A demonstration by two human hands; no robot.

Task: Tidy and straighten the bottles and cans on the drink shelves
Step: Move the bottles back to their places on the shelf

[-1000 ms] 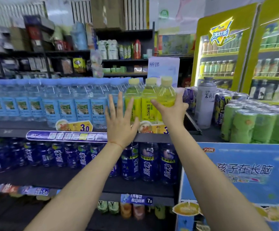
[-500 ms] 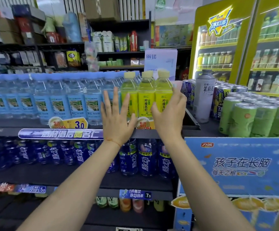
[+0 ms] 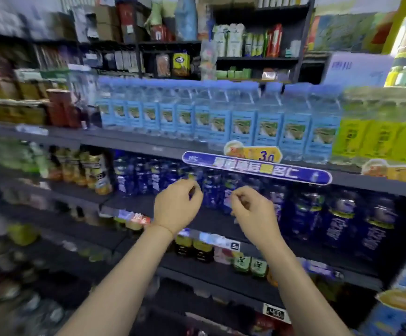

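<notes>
Shop shelving packed with drinks all round. Fingers loosely curled on both left hand (image 3: pixel 176 206) and right hand (image 3: pixel 253 209), pinching nothing, hovering before dark blue bottles (image 3: pixel 303 214) just under the blue price strip (image 3: pixel 256 168). Above that strip, water bottles (image 3: pixel 221 117) standing straight; below, blue row seemingly untouched, lower shelves blurred

Clear glossy plastic water bottles (image 3: pixel 242 122) on a matt dark shelf (image 3: pixel 134 145).
</notes>
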